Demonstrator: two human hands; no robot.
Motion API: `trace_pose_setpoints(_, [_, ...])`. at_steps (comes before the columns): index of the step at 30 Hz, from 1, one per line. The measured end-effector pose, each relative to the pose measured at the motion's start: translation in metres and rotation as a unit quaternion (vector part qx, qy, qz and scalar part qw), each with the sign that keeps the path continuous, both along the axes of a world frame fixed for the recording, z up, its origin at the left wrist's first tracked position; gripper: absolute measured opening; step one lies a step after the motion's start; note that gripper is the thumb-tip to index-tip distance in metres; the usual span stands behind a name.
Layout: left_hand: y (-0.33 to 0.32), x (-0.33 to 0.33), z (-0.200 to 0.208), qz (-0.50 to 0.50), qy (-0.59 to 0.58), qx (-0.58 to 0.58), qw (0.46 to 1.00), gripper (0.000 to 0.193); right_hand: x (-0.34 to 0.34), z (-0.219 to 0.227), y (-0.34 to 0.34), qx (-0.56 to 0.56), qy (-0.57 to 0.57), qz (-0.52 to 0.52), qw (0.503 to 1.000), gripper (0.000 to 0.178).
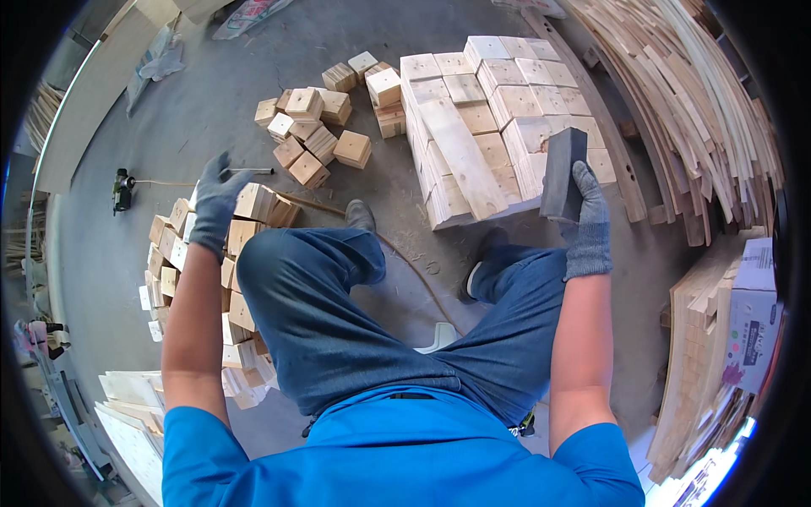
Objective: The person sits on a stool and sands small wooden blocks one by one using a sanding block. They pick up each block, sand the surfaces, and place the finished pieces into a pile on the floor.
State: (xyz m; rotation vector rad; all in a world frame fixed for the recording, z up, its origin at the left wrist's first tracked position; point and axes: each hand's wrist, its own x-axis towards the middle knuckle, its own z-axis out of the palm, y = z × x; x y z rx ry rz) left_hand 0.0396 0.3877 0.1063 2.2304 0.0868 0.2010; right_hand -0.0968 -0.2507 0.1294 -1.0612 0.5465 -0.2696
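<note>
My left hand, in a grey knit glove, is raised over the near end of a heap of wooden blocks on the left. Its fingers are apart and I see nothing gripped in them. A thin rod shows just beyond its fingertips. My right hand, gloved the same way, is closed round a dark grey rectangular block. That block is held up in front of the right side of a neat stack of pale wooden blocks. A flat board slants across the stack's near left part.
Loose wooden blocks lie beyond my knees. A brown hose crosses the floor between my feet. A green and black tool lies at far left. Long planks are piled at right, above a printed carton.
</note>
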Motion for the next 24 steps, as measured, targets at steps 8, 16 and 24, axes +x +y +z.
trace_pose_setpoints(8, [-0.130,0.105,-0.054,-0.159,0.145,0.289,0.933,0.115,-0.012,0.013,0.007,-0.047,0.021,0.031,0.998,0.050])
trace_pose_setpoints(16, [-0.180,0.172,-0.171,-0.153,0.220,0.292,0.918,0.123,-0.012,0.038,0.028,-0.059,0.086,0.039,0.994,0.092])
trace_pose_setpoints(24, [-0.193,0.198,-0.261,-0.124,0.274,0.346,0.889,0.130,-0.022,0.026,0.030,-0.115,0.167,0.031,0.979,0.105])
